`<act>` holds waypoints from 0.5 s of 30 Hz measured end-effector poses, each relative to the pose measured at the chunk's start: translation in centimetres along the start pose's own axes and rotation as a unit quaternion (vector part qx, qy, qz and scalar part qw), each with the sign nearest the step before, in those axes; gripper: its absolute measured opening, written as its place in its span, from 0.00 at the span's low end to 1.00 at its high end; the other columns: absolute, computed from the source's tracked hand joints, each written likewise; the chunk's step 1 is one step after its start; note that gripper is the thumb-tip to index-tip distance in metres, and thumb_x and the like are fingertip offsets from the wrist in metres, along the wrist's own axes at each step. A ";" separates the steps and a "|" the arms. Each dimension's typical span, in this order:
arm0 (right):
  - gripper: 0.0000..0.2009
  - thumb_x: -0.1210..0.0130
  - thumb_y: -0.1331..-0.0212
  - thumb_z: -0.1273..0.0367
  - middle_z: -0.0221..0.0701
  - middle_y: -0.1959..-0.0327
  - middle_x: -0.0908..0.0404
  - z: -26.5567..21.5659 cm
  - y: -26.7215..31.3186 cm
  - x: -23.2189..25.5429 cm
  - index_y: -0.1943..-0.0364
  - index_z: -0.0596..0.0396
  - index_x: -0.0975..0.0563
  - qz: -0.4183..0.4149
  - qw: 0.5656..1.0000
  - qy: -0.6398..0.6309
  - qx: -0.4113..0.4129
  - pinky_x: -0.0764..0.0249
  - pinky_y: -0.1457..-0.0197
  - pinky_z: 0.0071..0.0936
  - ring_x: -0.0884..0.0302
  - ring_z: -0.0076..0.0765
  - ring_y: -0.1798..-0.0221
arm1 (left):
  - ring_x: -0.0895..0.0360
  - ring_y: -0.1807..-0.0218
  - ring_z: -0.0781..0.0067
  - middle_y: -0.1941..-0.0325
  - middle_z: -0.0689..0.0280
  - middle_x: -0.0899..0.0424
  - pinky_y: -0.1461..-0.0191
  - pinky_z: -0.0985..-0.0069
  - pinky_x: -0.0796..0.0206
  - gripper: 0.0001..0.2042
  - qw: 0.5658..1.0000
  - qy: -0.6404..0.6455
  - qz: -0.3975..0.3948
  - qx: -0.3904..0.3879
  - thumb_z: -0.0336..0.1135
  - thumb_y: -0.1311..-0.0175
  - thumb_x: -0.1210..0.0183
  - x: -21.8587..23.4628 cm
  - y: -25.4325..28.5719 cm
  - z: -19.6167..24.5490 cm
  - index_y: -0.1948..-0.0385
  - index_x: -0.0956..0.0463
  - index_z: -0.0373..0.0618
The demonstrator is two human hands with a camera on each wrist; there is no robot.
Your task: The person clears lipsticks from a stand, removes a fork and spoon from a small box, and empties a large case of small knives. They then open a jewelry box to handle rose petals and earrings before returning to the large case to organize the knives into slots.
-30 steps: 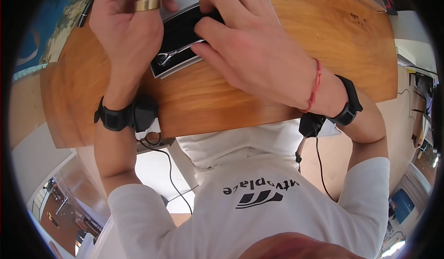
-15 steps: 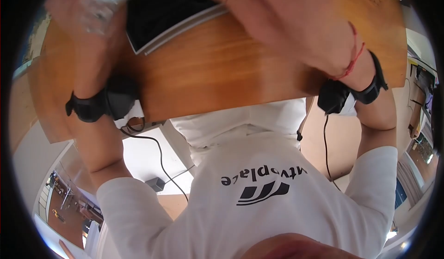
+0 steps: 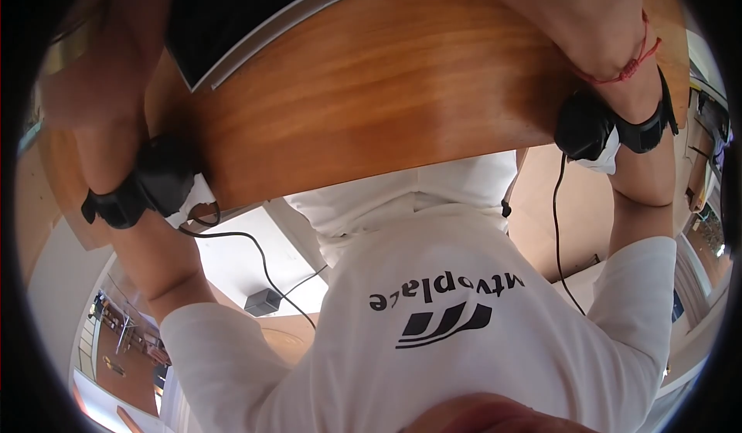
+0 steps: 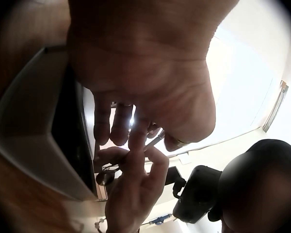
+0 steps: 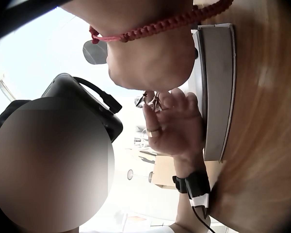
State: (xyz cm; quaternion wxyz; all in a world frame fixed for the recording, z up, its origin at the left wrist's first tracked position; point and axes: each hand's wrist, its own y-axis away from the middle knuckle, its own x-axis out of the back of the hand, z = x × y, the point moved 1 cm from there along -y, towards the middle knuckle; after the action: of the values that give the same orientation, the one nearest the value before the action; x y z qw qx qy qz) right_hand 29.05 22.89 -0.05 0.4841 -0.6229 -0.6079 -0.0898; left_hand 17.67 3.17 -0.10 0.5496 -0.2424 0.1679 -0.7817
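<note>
My left hand (image 3: 100,85) is blurred at the upper left of the head view, and my right hand (image 3: 576,16) is cut off by the top edge. In the left wrist view both hands meet beside an open box with a black lining (image 4: 34,114). There my right hand (image 4: 133,191) pinches slim metal scissors, with one dark loop (image 4: 105,177) jutting past its fingers. A thin metal shaft (image 4: 156,141) runs between the fingertips of both hands. Shiny metal parts (image 5: 156,103) show between the left thumb and fingers in the right wrist view; their exact kind I cannot tell.
The box's pale outer wall (image 5: 218,92) stands on the wooden table (image 3: 371,93). Black wrist cameras (image 3: 162,174) are strapped on, with cables (image 3: 263,267) hanging below the table edge. A dark block (image 3: 263,302) lies on a white surface under it.
Both hands have moved up and apart in the head view, partly out of frame. The box has shifted up in that view. The metal tool that lay in it under my right fingers is no longer visible there.
</note>
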 end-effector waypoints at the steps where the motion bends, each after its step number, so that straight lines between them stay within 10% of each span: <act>1: 0.08 0.35 0.29 0.68 0.36 0.63 0.20 -0.2 0.0 -0.2 0.56 0.59 0.14 0.001 1.000 -0.001 -0.004 0.26 0.55 0.32 0.23 0.39 0.60 | 0.24 0.71 0.81 0.69 0.66 0.20 0.65 0.82 0.30 0.16 1.000 -0.001 0.000 0.004 0.45 0.12 0.48 0.1 -0.1 -0.1 0.41 0.23 0.40; 15: 0.08 0.36 0.26 0.70 0.36 0.68 0.17 0.1 -2.2 1.1 0.53 0.61 0.15 0.017 0.994 -0.067 -0.086 0.24 0.61 0.28 0.21 0.36 0.67 | 0.24 0.70 0.82 0.69 0.66 0.20 0.63 0.81 0.30 0.21 0.999 0.007 0.018 0.038 0.48 0.11 0.50 1.2 -1.6 0.3 0.35 0.22 0.39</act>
State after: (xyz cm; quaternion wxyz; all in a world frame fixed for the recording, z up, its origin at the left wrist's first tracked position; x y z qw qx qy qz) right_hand 27.40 23.24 1.80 0.3885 -0.6770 -0.6184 -0.0909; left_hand 16.24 2.58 1.27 0.5712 -0.2127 0.1461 -0.7792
